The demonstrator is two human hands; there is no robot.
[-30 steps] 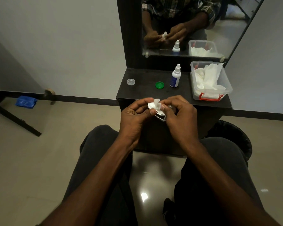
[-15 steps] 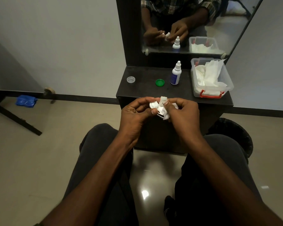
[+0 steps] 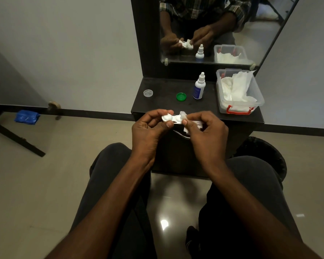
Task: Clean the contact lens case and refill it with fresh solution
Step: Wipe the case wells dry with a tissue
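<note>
two hands, one lens case, held over the shelf edge

two hands meet in front of the dark vanity shelf (image 3: 157,101). the left hand (image 3: 148,131) pinches the left cup of the white contact lens case (image 3: 171,118) between thumb and curled fingers; how the fingers lie under the case is hidden. the right hand (image 3: 206,133) pinches a scrap of white tissue (image 3: 184,115) against the right cup, so that cup is mostly covered and hard to make out. more tissue trails under the right fingers, its extent unclear. the case is held in the air, just off the near edge of the shelf, not resting on it.

on the shelf, from the case: a green cap (image 3: 181,96) at 12 o'clock, a clear cap (image 3: 148,93) at about 11 o'clock, well apart from the green one. the solution bottle (image 3: 199,87), white with a blue label, stands upright at 1 o'clock, just beside the green cap; its print is too small to read. a clear plastic box (image 3: 258,101) with a red latch sits at 2 o'clock, holding crumpled tissues.

the mirror (image 3: 260,30) above repeats the hands, bottle and box; its top is cut off. a metal handle (image 3: 181,135) shows partly beneath the hands. a blue object (image 3: 26,117) on the floor at 9 o'clock is too blurred to name.
</note>
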